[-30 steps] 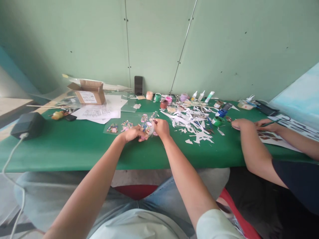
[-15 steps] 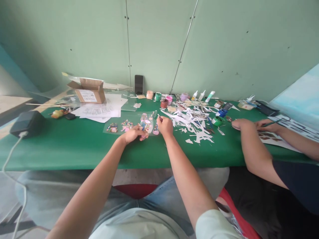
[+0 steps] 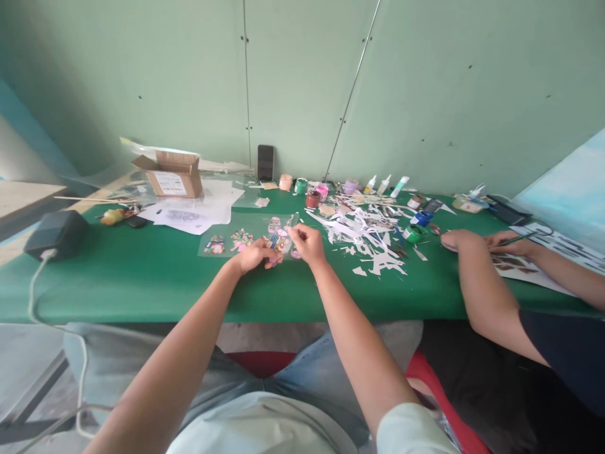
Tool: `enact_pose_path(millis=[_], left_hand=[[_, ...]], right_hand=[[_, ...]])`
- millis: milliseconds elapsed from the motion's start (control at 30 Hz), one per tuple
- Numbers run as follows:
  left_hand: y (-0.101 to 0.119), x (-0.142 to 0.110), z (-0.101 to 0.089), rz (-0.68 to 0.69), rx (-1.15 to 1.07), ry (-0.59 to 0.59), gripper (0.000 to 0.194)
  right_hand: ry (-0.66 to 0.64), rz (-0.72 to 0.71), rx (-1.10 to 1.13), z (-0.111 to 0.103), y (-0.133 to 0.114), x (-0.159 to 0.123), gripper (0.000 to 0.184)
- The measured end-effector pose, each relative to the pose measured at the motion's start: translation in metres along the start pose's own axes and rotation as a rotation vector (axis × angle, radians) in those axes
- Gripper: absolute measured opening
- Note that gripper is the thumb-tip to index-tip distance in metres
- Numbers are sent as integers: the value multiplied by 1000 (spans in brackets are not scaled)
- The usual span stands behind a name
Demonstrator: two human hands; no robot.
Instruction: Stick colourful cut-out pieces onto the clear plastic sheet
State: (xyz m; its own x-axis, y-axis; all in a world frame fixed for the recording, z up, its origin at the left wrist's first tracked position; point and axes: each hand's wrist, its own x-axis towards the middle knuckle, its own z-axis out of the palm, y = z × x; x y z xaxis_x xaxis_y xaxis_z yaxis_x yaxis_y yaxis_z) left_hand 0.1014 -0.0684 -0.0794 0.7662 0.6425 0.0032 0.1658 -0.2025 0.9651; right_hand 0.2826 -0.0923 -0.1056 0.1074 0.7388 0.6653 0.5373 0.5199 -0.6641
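Observation:
My left hand (image 3: 254, 255) is closed, thumb and fingers pinching a small colourful cut-out (image 3: 280, 241) in pink, blue and white. Just to its right, my right hand (image 3: 309, 244) is closed in a pinch, with its fingertips at the upper edge of that piece. Whatever sits between those fingertips is too small to make out. Under and beside my hands lies a clear plastic sheet (image 3: 206, 248). Other patterned cut-outs rest on it: a flower-like one (image 3: 241, 239), a smaller one (image 3: 216, 244) to the left, and a pink one (image 3: 274, 224) behind.
White paper scraps (image 3: 363, 233) spread right of my hands. Behind stand paint jars (image 3: 312, 199), glue bottles (image 3: 370, 184) and a phone (image 3: 265, 162). A cardboard box (image 3: 174, 176), papers (image 3: 189, 214) and a black adapter (image 3: 55, 236) are left. A co-worker's hands (image 3: 508, 243) work at right.
My right hand has moved slightly left, bringing its fingertips to the cut-out by my left hand. My left hand stays in nearly the same place. The view has shifted a little.

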Motion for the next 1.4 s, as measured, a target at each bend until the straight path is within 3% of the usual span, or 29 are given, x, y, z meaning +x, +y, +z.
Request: enact_pose_path(millis=[200,400,533,667,833,900,1000,1100,1233,1400], left_hand=[[-1,0,1,2,-43,42,21],[-6,0,3,-26,-105,103,35],[-6,1,4,-42,-107,122,33],[-4,1,3,-56,-126,142,33],[-9,1,4,-67,-165,184,33],[-13,3,5,-65,-189,214,33],[-19,8,6,-61,-220,253,36],[-23,10,5,-60,-253,287,38],[-25,9,3,-59,-310,313,38],[-22,8,4,-66,-429,301,33]], right_hand=[[27,5,-37,1,0,0,40],[105,53,-277,-1,10,1,38],[169,104,-429,1,13,2,33],[130,155,-532,-1,10,8,33],[148,432,-816,-43,11,39,51],[-66,447,-963,-69,15,54,51],[-227,485,-1029,-104,23,68,47],[-374,549,-1072,-129,31,74,31],[-486,636,-1107,-155,41,82,26],[-475,643,-1077,-164,48,89,26]])
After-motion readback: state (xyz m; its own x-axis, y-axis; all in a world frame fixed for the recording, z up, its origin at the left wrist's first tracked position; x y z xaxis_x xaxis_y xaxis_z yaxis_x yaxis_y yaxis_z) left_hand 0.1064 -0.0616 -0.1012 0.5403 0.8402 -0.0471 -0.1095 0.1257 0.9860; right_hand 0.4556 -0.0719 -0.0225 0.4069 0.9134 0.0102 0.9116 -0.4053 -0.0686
